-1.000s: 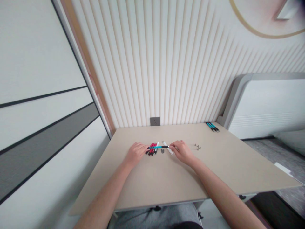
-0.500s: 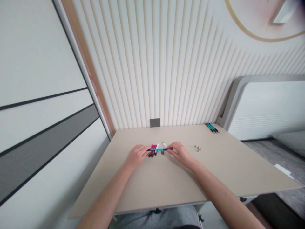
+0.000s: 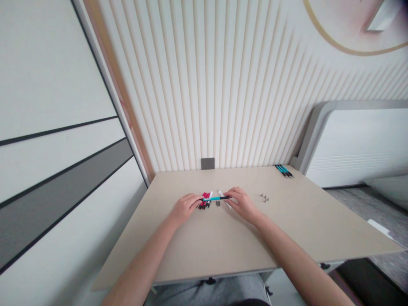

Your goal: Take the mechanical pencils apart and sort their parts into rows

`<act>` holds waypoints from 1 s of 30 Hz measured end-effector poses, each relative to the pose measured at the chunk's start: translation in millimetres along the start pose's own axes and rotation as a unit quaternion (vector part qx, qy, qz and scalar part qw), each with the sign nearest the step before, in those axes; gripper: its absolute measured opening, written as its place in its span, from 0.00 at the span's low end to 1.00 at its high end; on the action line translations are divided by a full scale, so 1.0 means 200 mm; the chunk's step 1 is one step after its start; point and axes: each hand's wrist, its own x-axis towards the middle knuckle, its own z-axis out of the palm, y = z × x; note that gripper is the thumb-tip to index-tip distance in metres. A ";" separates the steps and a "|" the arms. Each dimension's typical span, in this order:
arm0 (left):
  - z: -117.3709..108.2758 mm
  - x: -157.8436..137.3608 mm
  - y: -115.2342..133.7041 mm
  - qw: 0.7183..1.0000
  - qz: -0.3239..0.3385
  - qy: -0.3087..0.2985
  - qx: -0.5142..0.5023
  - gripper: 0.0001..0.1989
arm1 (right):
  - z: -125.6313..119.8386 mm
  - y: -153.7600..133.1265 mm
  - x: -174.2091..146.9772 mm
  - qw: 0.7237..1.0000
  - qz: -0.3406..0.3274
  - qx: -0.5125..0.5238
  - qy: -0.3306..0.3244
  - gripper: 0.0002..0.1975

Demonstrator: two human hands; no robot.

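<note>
A blue pen with black ends [image 3: 215,198] is held nearly level above the table between my two hands. My left hand [image 3: 185,208] pinches its left end, and my right hand [image 3: 241,203] pinches the right end, the fingers partly hiding the tip. Beneath and behind the pen lie several pink and black pen parts [image 3: 204,204] with a white one [image 3: 209,200] beside them. Small grey pieces [image 3: 218,204] rest between the hands. A long white piece [image 3: 220,193] lies slantwise, partly covered by my right hand.
The beige table [image 3: 204,246] stands against a ribbed wall with a dark socket [image 3: 208,163]. Several blue and black pens [image 3: 284,171] lie at its far right corner. Several small grey cone-like pieces [image 3: 264,198] sit right of my right hand.
The pen has shifted slightly right and its right end has tilted up a little. My right hand has risen slightly. Both hands keep their hold.
</note>
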 end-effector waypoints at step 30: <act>-0.02 0.04 0.11 0.967 0.057 0.000 0.249 0.13 | -0.01 -0.01 0.00 0.997 -0.012 -0.074 -0.019 0.08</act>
